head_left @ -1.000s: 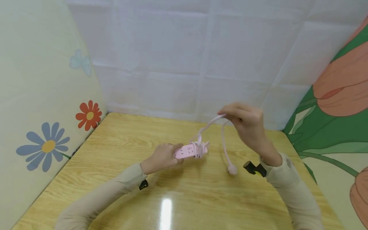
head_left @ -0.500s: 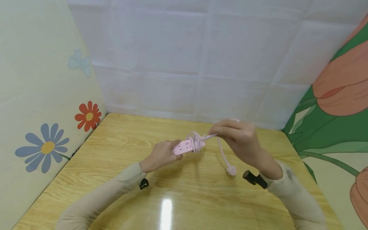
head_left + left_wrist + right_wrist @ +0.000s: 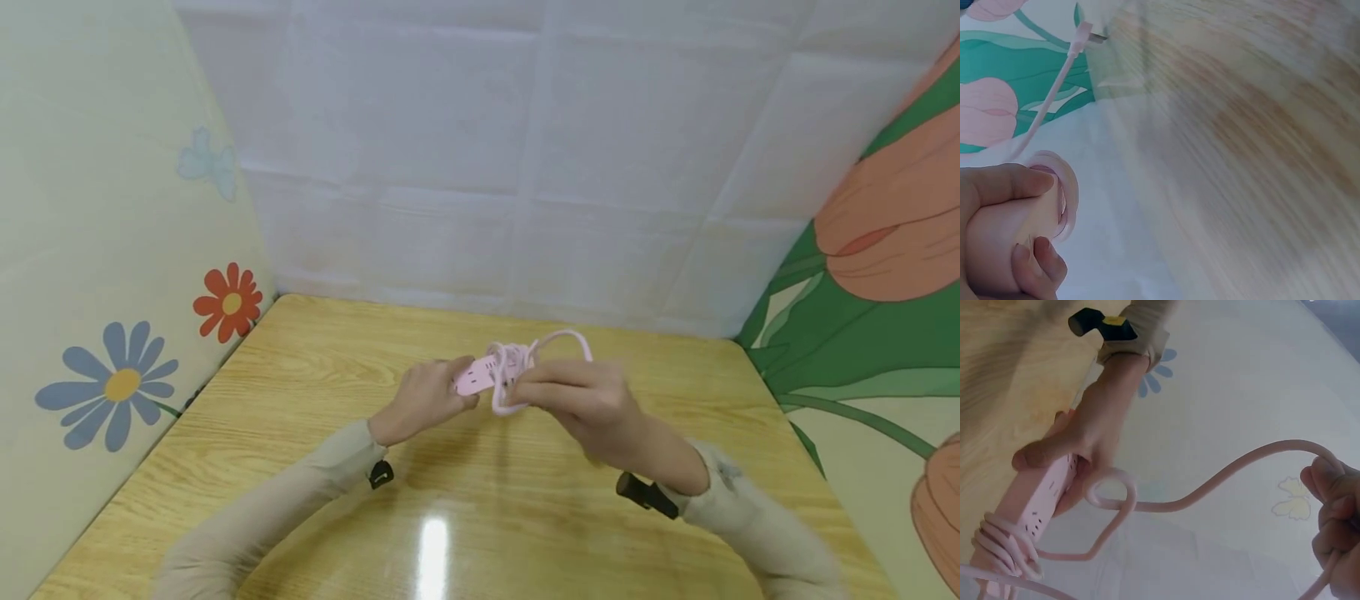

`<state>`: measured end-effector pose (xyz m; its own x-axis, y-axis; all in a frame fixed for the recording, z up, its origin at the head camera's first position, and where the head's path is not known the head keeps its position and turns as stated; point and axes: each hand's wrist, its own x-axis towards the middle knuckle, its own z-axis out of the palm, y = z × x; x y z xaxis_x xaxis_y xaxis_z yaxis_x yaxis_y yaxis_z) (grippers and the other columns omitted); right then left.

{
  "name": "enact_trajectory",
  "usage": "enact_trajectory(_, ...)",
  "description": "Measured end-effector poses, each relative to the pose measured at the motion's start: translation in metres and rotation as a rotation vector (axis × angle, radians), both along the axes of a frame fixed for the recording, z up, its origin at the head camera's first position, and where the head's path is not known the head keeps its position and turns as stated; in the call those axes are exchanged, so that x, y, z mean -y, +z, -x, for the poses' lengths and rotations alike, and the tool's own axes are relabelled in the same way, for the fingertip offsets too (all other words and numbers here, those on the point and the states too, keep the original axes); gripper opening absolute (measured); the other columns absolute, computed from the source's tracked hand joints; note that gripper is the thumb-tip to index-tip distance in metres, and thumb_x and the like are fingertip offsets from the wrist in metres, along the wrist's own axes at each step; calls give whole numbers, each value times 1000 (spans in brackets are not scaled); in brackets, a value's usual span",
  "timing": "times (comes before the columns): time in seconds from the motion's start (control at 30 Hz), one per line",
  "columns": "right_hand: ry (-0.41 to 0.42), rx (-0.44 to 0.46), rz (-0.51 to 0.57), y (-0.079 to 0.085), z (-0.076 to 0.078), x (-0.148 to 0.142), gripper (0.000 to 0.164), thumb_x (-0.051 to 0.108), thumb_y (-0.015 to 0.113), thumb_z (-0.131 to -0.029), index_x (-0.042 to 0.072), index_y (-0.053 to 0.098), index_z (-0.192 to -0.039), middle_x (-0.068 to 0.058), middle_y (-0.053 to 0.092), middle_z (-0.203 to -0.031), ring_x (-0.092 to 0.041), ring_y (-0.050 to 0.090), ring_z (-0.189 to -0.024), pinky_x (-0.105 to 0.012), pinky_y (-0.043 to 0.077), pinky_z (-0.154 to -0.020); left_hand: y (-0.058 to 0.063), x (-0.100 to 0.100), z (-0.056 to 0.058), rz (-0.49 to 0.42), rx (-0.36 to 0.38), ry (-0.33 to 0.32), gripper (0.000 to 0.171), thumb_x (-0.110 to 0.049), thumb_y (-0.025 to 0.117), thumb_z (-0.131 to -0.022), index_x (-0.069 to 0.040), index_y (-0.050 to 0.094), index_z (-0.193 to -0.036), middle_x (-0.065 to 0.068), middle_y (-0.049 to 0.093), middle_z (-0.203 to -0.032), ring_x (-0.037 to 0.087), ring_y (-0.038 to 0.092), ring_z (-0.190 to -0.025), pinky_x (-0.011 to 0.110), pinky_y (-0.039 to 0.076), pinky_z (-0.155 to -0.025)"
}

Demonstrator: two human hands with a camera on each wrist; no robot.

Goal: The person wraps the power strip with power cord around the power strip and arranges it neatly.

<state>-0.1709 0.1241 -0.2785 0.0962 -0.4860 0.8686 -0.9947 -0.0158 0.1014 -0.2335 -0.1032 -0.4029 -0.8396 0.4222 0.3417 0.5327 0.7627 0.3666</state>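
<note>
My left hand (image 3: 426, 398) grips one end of a pink power strip (image 3: 474, 379), held above the table. Several turns of its pink cord (image 3: 1000, 547) wrap around the strip's other end. Close by that wound end, my right hand (image 3: 588, 402) holds the cord with curled fingers, as the right wrist view shows. A slack stretch of cord (image 3: 1210, 481) runs between the strip and the right hand, with a small loop near the left hand. The cord's plug (image 3: 1080, 40) hangs free in the left wrist view; in the head view it is hidden.
Below the hands is a wood-grain table (image 3: 337, 350). A white sheet (image 3: 412, 167) stands along its back edge. Flower-printed panels border the left (image 3: 82, 208) and right (image 3: 862, 358) sides. Each wrist wears a dark camera mount (image 3: 647, 495).
The right hand has come down and left, bringing the cord from above and right of the strip to its wound end. The left hand has stayed almost in place, still holding the strip.
</note>
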Motion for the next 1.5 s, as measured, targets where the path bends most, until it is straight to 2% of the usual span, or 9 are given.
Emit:
enact_trajectory(0.17,93,-47,-110,-8,-11,5,20,2,55,-99,-2,74,-93,-11,72,-87,-18,71,-77,-21,56,-73,1,1,5,-65,75,15,55,-31,78,-79,-7,64,-125,-6,55,-67,8,46,-52,23,40,-43)
enact_trajectory(0.27,75,-58,-235,-13,-16,-3,21,1,53,-101,2,74,-97,-7,72,-90,-15,71,-81,-20,55,-76,0,4,7,-99,99,28,55,-30,78,-79,-6,64,-127,-6,58,-72,8,49,-54,25,42,-46)
enact_trajectory(0.6,-47,245,-446,-19,-17,-41,26,13,48,-104,9,73,-100,-1,69,-95,-7,68,-82,-17,55,-74,0,16,10,-212,142,110,68,-30,80,-78,-11,55,-138,6,67,-84,12,54,-55,28,46,-45)
enact_trajectory(0.73,-44,310,-549,-22,-17,-47,16,6,61,-97,14,74,-101,6,69,-95,0,64,-80,-13,52,-69,4,16,9,-222,115,122,73,-34,79,-80,-14,49,-144,9,65,-80,14,53,-51,29,43,-41)
enact_trajectory(0.83,-55,352,-641,-26,-14,-51,23,-1,72,-86,16,74,-100,9,69,-92,4,62,-78,-10,49,-67,6,17,9,-251,120,121,70,-32,79,-81,-13,51,-142,11,68,-89,14,55,-55,29,45,-44)
enact_trajectory(0.93,-88,462,-736,-33,-7,-58,23,0,75,-83,17,74,-99,10,69,-90,4,62,-80,-10,50,-69,7,18,9,-294,137,128,66,-31,79,-82,-13,54,-140,13,70,-99,15,58,-61,29,47,-48)
enact_trajectory(1.1,-154,736,-833,-48,9,-69,5,21,71,-93,23,74,-97,16,67,-86,4,59,-71,-17,51,-61,7,22,10,-365,136,152,63,-31,80,-81,-14,56,-137,13,70,-106,19,61,-70,31,49,-52)
enact_trajectory(1.3,-150,911,-825,-65,29,-76,18,28,55,-102,26,64,-86,16,60,-67,3,41,-49,-18,37,-44,11,22,8,-434,138,150,65,-34,79,-81,-16,55,-140,12,69,-107,22,62,-76,33,50,-55)
enact_trajectory(1.5,-106,1143,-875,-81,42,-76,13,24,53,-104,17,53,-115,-1,66,-65,-2,43,-41,-18,34,-36,19,19,2,-512,137,119,66,-33,80,-81,-19,55,-140,12,68,-108,20,62,-73,34,52,-53)
